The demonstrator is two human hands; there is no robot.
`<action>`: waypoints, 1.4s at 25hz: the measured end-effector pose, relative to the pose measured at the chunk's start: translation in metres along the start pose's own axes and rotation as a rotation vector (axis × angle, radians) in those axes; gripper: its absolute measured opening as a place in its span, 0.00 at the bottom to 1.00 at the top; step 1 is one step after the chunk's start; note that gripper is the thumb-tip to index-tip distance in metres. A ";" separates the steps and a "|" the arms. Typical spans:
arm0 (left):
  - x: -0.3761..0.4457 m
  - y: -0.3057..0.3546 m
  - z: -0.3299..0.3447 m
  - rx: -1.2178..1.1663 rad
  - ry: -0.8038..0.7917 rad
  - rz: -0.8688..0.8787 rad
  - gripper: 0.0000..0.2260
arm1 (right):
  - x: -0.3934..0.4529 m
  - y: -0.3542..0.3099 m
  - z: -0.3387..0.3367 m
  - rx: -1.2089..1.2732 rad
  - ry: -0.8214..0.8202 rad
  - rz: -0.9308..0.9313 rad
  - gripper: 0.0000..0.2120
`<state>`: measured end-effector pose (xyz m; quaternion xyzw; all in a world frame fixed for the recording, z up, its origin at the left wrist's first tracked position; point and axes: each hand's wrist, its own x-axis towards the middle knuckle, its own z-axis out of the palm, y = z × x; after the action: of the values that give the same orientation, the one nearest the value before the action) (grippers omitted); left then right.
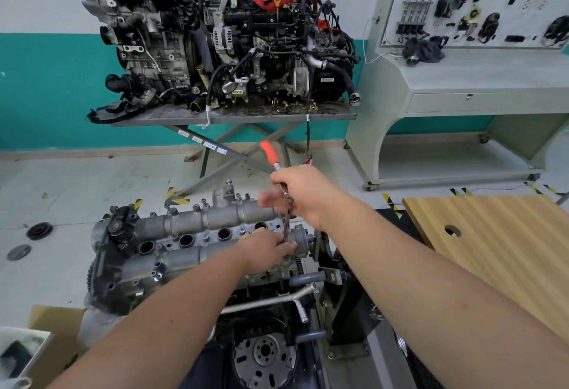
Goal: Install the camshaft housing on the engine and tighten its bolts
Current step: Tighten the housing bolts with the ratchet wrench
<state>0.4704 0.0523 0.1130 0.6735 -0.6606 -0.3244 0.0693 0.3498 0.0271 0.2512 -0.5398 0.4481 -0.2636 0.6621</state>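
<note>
The grey camshaft housing (197,234) lies on top of the engine (129,278) on a stand in front of me, with several bolts standing along its edges. A long ratchet wrench with an orange handle (269,152) stands nearly upright over the housing's right end. My right hand (303,196) grips its metal shaft high up; the fingers are motion-blurred. My left hand (266,250) holds the lower end of the wrench against the housing near its right end. The wrench's tip and the bolt under it are hidden by my left hand.
Two other engines (215,40) sit on a scissor table behind. A wooden board with a hole (492,234) lies at the right. A grey training panel stand (462,50) stands at the back right. Round parts (38,230) lie on the floor at left; a cardboard box (46,342) sits near left.
</note>
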 end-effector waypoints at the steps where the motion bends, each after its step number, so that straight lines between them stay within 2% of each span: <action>1: 0.000 0.000 0.000 -0.002 0.000 0.009 0.22 | -0.001 0.007 0.001 0.272 -0.013 -0.010 0.04; 3: 0.001 -0.001 0.000 0.002 -0.004 0.017 0.21 | 0.001 0.024 0.004 0.638 0.077 -0.099 0.06; 4: 0.001 -0.001 -0.001 0.004 -0.008 0.020 0.20 | 0.003 0.033 0.006 0.728 0.127 -0.146 0.06; 5: 0.002 0.000 -0.001 0.003 -0.009 0.023 0.19 | 0.004 0.039 0.007 0.732 0.163 -0.199 0.06; 6: 0.002 0.000 -0.001 -0.005 -0.010 0.019 0.18 | 0.004 0.046 0.008 0.632 0.202 -0.265 0.05; 8: 0.004 -0.001 0.000 -0.019 -0.011 0.005 0.16 | 0.001 0.057 0.009 0.215 0.293 -0.473 0.08; 10: 0.002 -0.003 0.001 -0.042 -0.019 0.015 0.14 | -0.001 0.066 0.007 -0.250 0.403 -0.841 0.14; 12: 0.002 -0.004 0.003 -0.099 0.030 0.064 0.14 | 0.006 0.065 0.001 -0.757 0.518 -1.180 0.14; 13: 0.001 -0.004 0.003 -0.109 0.061 0.093 0.16 | 0.008 0.059 0.000 -0.972 0.548 -1.242 0.15; 15: 0.001 -0.002 0.001 -0.053 0.031 0.104 0.17 | 0.006 0.044 0.001 -1.329 0.519 -1.168 0.15; 17: 0.002 0.000 0.000 0.002 -0.047 0.041 0.18 | 0.000 0.029 0.006 -1.580 0.441 -0.960 0.11; 20: 0.002 0.000 0.000 -0.003 -0.033 0.010 0.21 | -0.007 0.010 0.011 -1.677 0.274 -0.719 0.10; 22: 0.003 -0.002 0.001 -0.007 -0.022 0.014 0.22 | -0.005 -0.005 0.008 -1.601 0.174 -0.549 0.15; 24: 0.002 -0.002 -0.001 -0.020 -0.024 0.010 0.22 | -0.004 -0.016 0.005 -1.353 0.123 -0.346 0.17; 26: 0.002 -0.002 -0.001 -0.026 -0.026 0.014 0.21 | -0.003 -0.017 0.002 -0.738 0.106 -0.145 0.10; 28: 0.003 -0.003 -0.001 -0.004 -0.023 0.023 0.19 | -0.005 -0.012 0.004 0.082 0.047 0.047 0.03; 29: 0.004 -0.004 -0.001 0.001 -0.023 0.029 0.19 | -0.005 -0.006 0.004 0.404 0.039 0.072 0.02; 30: 0.005 -0.004 0.000 -0.003 -0.027 0.034 0.18 | -0.004 0.001 0.004 0.611 0.059 0.058 0.02; 32: 0.006 -0.004 -0.002 -0.019 -0.035 0.045 0.17 | 0.001 0.019 0.006 0.759 0.131 -0.043 0.04; 33: 0.008 -0.004 -0.003 -0.023 -0.040 0.047 0.17 | 0.002 0.027 0.008 0.707 0.159 -0.123 0.05; 35: 0.010 -0.003 -0.004 -0.042 -0.061 0.026 0.17 | 0.003 0.044 0.008 0.368 0.219 -0.292 0.06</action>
<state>0.4743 0.0425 0.1108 0.6529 -0.6643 -0.3577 0.0673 0.3523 0.0400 0.2088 -0.4374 0.3791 -0.4903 0.6516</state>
